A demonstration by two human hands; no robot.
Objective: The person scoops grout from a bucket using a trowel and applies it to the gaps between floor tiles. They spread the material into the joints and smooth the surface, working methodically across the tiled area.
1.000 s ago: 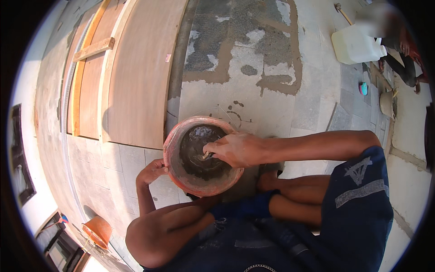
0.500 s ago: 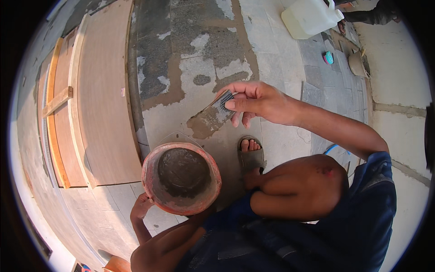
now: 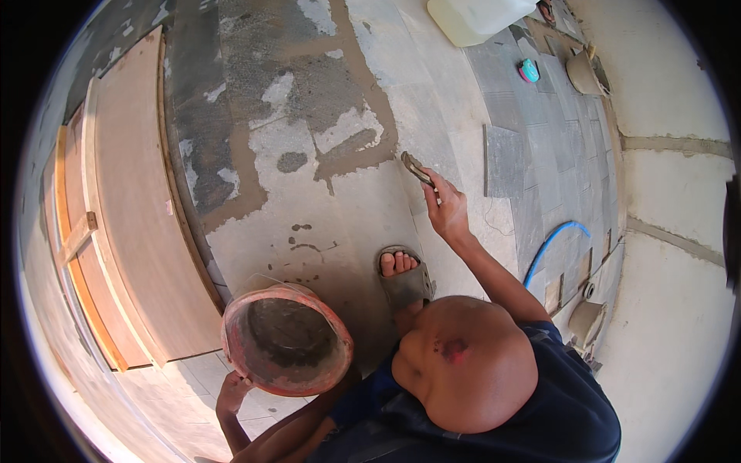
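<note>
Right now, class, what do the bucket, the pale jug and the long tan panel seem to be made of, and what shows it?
Bucket: probably plastic, dull red, its smooth, rounded rim smeared grey. Jug: likely translucent plastic, since yellowish liquid shows through. Panel: perhaps plywood, matte, seemingly unpainted, judging by its flat, wood-coloured face.

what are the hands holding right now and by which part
The left hand holds the reddish bucket by its rim, at the near left side. The right hand pinches a thin flat piece by its near end, the far end free.
</note>
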